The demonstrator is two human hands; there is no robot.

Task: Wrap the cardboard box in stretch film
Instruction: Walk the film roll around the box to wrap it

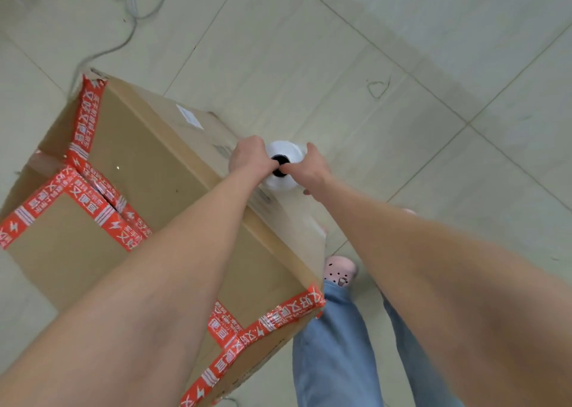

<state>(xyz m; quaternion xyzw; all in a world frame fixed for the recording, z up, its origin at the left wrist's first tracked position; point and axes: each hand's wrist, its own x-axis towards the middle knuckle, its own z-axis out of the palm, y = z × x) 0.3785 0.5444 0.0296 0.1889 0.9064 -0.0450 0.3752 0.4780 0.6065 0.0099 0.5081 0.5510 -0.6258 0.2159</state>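
Pale grey-green floor tiles (402, 50) are filling the background, with loose grey cables (133, 10) lying at eleven o'clock. A large brown cardboard box (139, 158), sealed with red printed tape (89, 112) and bearing a small white label (189, 116), is standing on the tiles and taking up the view from nine to six o'clock. Just past its right-hand edge, near the centre, a white roll of stretch film with a black core (286, 149) is standing upright, seen end-on. Both bare forearms are reaching forward, almost straight, the left one crossing above the box top. The left hand (249, 155) is gripping the roll at its nine o'clock side and the right hand (309, 169) at its three o'clock side, fingers curling round it, thumbs meeting at the core. At five o'clock, blue jeans (334, 354) and a pink clog (339, 270) are showing.
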